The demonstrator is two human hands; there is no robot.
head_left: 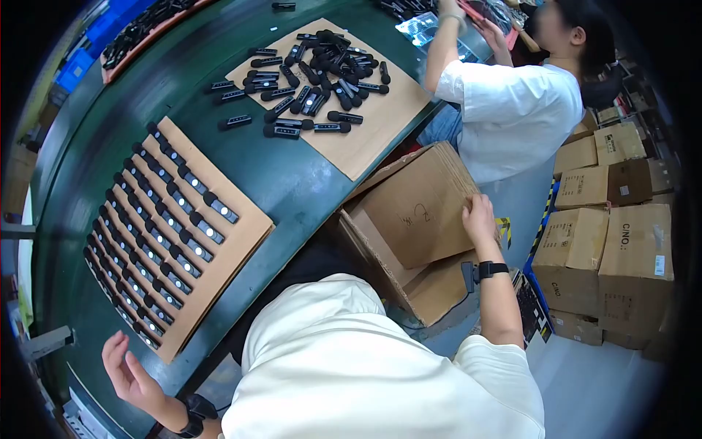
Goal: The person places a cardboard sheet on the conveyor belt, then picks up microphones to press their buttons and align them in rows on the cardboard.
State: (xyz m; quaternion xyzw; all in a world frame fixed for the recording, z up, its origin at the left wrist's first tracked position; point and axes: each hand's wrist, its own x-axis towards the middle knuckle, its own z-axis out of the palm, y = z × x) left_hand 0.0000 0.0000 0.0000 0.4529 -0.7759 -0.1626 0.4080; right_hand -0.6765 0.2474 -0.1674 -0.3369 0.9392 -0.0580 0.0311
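The right hand (479, 218) is laid flat, fingers spread, on the flap of the open cardboard box (417, 219) beside the worktop (292, 175). The left hand (126, 369) is held open and empty, far left of the box.

— What lies across the green table (292, 175)?
— A cardboard sheet (365, 139) heaped with loose black devices (322, 73).
— And beyond?
— A co-worker in a white shirt (512, 110), with stacked brown cartons (621, 241) on the floor.
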